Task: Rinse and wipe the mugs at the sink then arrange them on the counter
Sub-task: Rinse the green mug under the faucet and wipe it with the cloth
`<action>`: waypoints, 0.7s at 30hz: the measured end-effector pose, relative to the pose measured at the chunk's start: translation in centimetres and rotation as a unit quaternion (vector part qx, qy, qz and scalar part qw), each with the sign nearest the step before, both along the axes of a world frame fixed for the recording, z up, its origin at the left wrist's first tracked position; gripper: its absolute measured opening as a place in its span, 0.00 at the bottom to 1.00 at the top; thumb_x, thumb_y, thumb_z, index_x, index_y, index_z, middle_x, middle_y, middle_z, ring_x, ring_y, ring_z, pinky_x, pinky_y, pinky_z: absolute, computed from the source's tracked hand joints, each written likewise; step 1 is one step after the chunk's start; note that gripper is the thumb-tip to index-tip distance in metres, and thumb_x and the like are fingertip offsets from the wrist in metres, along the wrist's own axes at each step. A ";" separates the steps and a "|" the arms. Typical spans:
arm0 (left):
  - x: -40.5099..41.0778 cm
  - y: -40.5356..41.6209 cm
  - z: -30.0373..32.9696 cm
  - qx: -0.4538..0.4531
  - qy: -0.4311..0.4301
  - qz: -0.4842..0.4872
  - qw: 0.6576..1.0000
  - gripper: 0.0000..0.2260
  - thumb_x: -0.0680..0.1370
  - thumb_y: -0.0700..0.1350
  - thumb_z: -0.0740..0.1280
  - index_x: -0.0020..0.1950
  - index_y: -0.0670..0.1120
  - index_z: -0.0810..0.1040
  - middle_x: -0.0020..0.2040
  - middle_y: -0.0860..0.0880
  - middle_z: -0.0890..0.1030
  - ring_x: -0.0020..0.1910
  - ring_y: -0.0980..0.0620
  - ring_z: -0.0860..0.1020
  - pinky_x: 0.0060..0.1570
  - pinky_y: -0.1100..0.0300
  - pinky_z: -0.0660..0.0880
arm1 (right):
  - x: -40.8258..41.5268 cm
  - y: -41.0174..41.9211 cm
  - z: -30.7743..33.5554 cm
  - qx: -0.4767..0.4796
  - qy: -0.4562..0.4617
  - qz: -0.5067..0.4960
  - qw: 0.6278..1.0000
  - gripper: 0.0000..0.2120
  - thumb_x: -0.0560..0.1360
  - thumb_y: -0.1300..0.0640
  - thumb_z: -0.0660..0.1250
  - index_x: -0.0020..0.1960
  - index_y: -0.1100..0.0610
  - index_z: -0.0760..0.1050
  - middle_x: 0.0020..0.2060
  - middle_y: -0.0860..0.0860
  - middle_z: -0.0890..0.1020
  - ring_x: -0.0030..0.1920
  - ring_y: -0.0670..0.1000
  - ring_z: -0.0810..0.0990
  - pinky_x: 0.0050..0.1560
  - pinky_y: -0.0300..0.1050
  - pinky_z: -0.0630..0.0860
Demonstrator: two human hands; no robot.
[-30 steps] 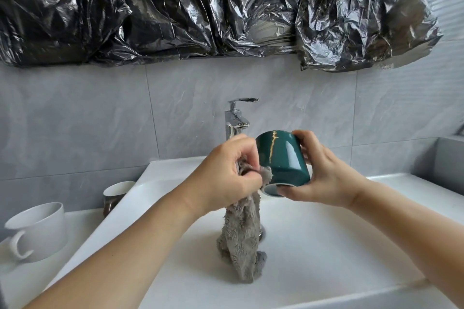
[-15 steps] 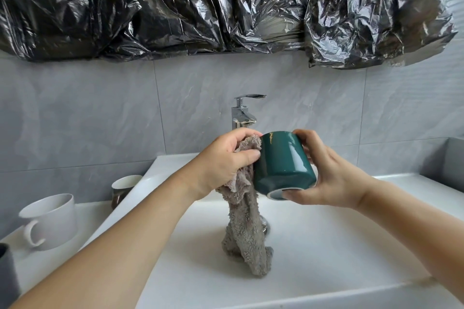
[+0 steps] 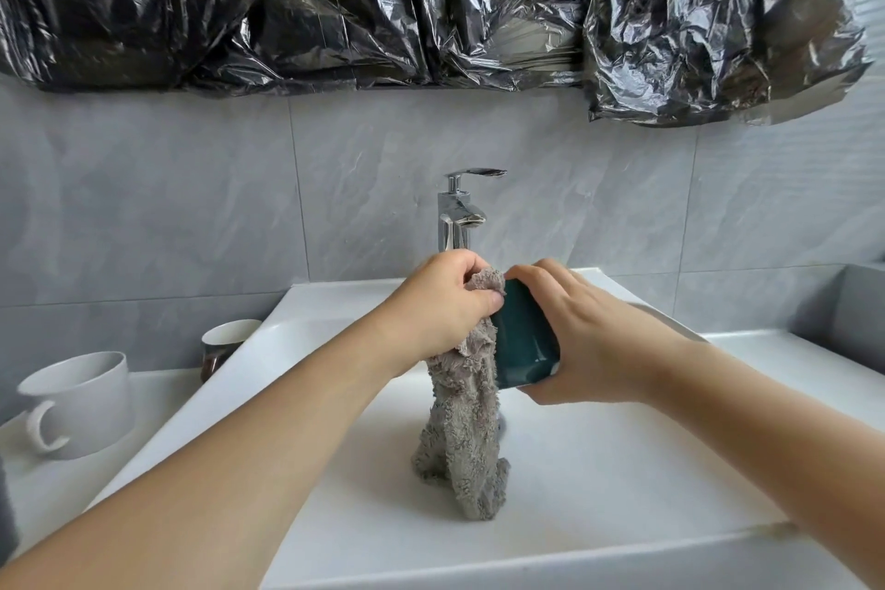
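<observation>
At the centre of the frame, over the white sink [image 3: 622, 484], the right hand [image 3: 589, 340] holds a dark green mug [image 3: 524, 340], glossy and smooth, with rounded lower edges; its grip is wrapped round the far side, fingers over the top and thumb under the bottom edge. The left hand [image 3: 440, 307] is clenched on a grey cloth [image 3: 467, 426], thick and shaggy like terry, pinching its top bunch against the mug's left side. The rest of the cloth hangs down in a twisted column and its crumpled end rests on the smooth, matte basin floor.

Behind the hands stands a chrome tap [image 3: 457, 216], angular and mirror-bright, with a flat lever on top. In the lower left of the frame, on the pale desk [image 3: 43, 484], a wide white mug [image 3: 81, 402] with a curved handle stands upright. Just beside the sink's left edge a smaller mug [image 3: 225, 345], brown outside and pale inside, stands partly hidden by the rim. The wall is grey marbled tile [image 3: 167, 216]. Across the top of the frame hangs crinkled black plastic sheeting [image 3: 431, 0], shiny with many sharp folds.
</observation>
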State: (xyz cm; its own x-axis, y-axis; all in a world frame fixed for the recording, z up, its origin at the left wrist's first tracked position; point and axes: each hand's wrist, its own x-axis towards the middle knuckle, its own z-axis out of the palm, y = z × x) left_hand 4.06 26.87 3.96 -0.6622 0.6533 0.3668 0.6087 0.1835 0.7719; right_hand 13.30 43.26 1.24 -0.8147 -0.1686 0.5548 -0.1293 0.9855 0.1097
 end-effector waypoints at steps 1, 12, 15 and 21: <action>0.0 0.1 -0.2 0.008 0.016 0.018 1.000 0.08 0.78 0.42 0.69 0.56 0.47 0.73 0.51 0.48 0.77 0.48 0.49 0.77 0.41 0.58 0.74 | 0.1 -0.1 0.1 -0.007 -0.005 -0.007 1.000 0.43 0.60 0.46 0.78 0.71 0.56 0.65 0.56 0.50 0.72 0.53 0.51 0.75 0.45 0.32 0.63; 0.6 0.3 -0.9 0.016 0.143 0.038 0.989 0.06 0.78 0.43 0.67 0.44 0.52 0.73 0.40 0.52 0.76 0.26 0.59 0.68 0.27 0.70 0.64 | 0.6 -0.1 0.3 -0.032 0.007 -0.021 0.999 0.42 0.61 0.41 0.77 0.68 0.55 0.66 0.54 0.48 0.74 0.50 0.50 0.77 0.49 0.40 0.74; 0.8 -0.2 -0.8 -0.005 0.140 -0.002 0.990 0.07 0.77 0.42 0.69 0.42 0.53 0.75 0.44 0.43 0.80 0.31 0.50 0.74 0.33 0.58 0.74 | 0.7 0.0 0.4 -0.067 0.006 -0.035 0.997 0.45 0.60 0.36 0.77 0.69 0.52 0.64 0.55 0.46 0.73 0.51 0.47 0.74 0.51 0.37 0.72; 1.5 -0.7 -0.9 -0.028 0.148 -0.106 0.983 0.07 0.76 0.37 0.69 0.42 0.49 0.78 0.45 0.55 0.76 0.40 0.45 0.75 0.40 0.61 0.72 | 0.6 0.6 0.2 -0.169 0.003 -0.045 0.985 0.45 0.58 0.35 0.79 0.67 0.50 0.65 0.54 0.43 0.73 0.52 0.45 0.73 0.53 0.36 0.71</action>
